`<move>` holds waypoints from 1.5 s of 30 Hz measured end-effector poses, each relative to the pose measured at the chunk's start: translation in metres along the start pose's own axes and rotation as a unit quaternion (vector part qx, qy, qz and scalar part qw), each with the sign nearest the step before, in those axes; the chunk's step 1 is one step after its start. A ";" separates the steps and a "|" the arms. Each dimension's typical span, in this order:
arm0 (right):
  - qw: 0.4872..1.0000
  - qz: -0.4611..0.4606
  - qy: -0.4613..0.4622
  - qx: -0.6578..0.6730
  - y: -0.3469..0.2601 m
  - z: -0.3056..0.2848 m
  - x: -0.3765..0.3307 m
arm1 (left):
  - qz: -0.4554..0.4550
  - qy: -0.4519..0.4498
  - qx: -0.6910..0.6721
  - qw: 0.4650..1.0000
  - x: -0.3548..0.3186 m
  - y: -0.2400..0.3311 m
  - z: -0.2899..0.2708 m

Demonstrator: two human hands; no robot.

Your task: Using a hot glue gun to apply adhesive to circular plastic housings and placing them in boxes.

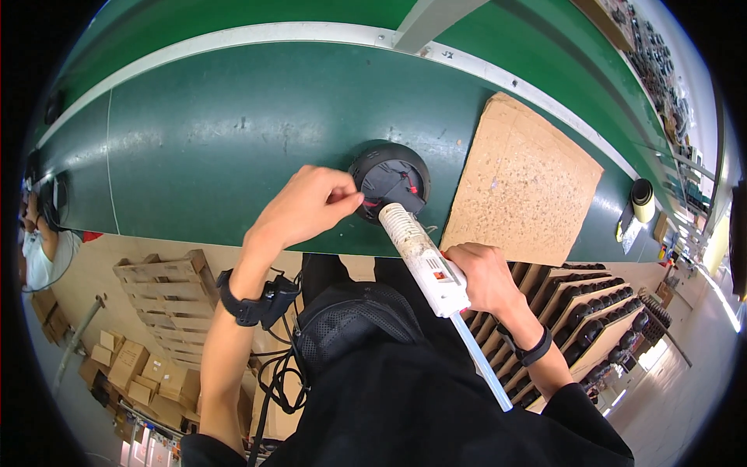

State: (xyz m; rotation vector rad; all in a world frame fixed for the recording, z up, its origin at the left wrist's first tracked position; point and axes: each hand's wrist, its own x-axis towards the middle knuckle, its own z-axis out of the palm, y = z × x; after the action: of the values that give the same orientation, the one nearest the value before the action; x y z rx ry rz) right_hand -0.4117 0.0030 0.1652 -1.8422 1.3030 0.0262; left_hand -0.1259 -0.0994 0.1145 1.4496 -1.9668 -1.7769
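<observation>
A round black plastic housing [397, 165] lies on the green workbench, its hollow side up, with a small red connector [413, 188] and thin wires inside. My left hand [305, 204] is closed in a pinch at the housing's left rim, on a thin red wire [370, 204]. In my right hand [486, 274] is a white hot glue gun [424, 261], gripped by its handle. Its stained nozzle end points into the housing's near side, and its tip is hard to make out. A translucent glue stick [484, 366] sticks out of the gun's back.
A glue-spotted cardboard sheet [529, 183] lies right of the housing, on the green workbench [233, 148]. A yellowish roll [643, 201] stands farther right. Below are racks of round black parts [583, 311], a wooden pallet [167, 300] and cardboard boxes [144, 373]. Another person [48, 253] is at far left.
</observation>
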 end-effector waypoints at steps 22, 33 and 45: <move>0.994 0.075 -0.027 0.080 -0.027 -0.035 0.003 | -0.016 0.085 -0.051 0.995 -0.012 -0.037 0.009; 0.964 0.193 0.055 0.172 -0.027 -0.080 -0.031 | 0.173 0.026 0.096 0.980 0.020 -0.034 0.022; 0.898 0.203 0.392 0.001 0.174 0.033 -0.021 | 0.093 0.179 0.047 0.978 -0.033 -0.064 0.016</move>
State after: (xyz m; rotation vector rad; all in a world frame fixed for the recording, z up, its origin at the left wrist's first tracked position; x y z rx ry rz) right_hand -0.5421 0.0253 0.0461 -1.5846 2.2213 -0.5462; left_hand -0.0836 -0.0557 0.0731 1.4374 -1.9416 -1.2600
